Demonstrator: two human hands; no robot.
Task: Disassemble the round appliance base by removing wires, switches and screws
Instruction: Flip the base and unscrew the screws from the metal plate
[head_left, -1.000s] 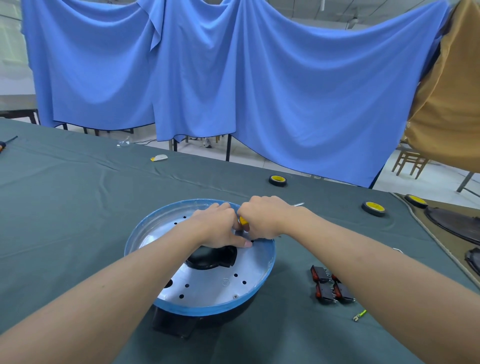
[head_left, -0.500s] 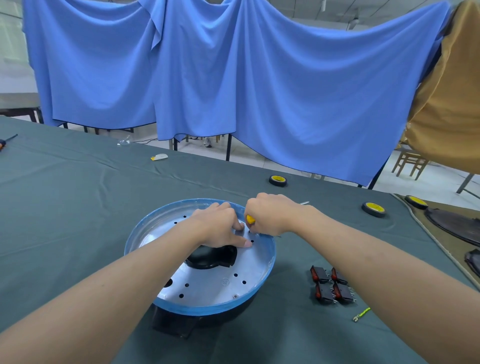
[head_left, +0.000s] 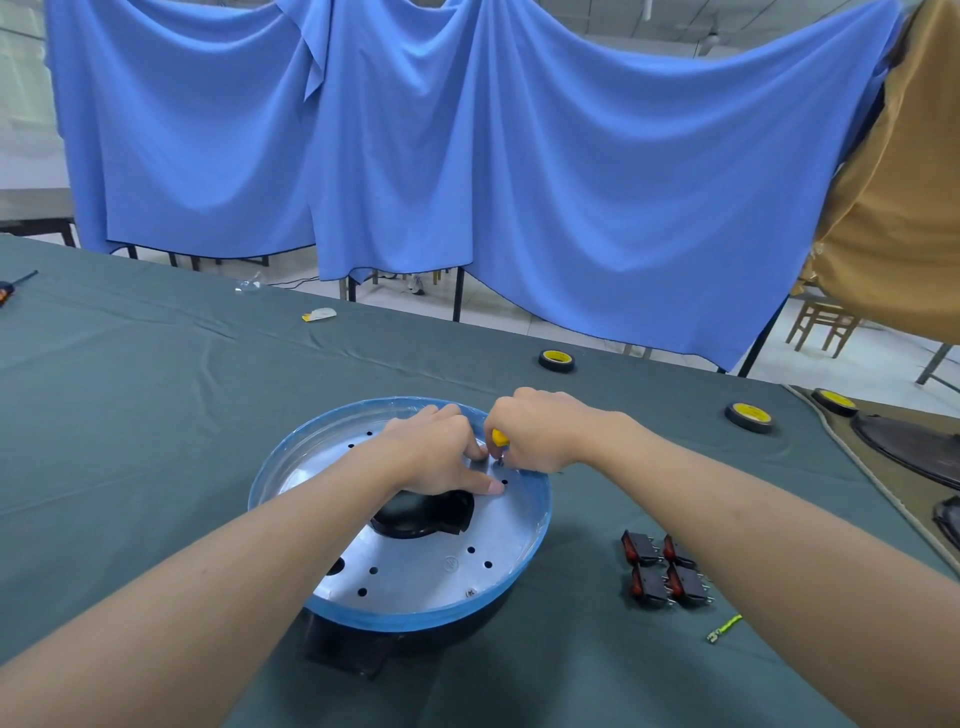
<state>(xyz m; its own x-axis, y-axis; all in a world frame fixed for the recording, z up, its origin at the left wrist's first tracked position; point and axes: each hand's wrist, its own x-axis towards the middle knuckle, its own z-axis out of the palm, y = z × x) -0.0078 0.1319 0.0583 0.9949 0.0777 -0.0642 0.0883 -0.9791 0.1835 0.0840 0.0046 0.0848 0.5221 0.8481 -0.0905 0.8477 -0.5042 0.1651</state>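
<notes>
The right hand (head_left: 540, 431) has its fingers clamped on a yellow-handled screwdriver (head_left: 500, 437) at the round base's (head_left: 415, 571) far side. The left hand (head_left: 441, 457) presses flat on the base, fingers together. Four switches (head_left: 662, 569) lie to the right on the worktop (head_left: 130, 389).

Left hand (head_left: 434, 452) flat, palm down, right hand (head_left: 540, 431) fisted beside it, forearms extended

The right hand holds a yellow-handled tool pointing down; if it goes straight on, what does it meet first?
Most likely the silver plate of the round base, near its far rim, where the tool tip under the right hand seems to sit; depth is unclear.
</notes>
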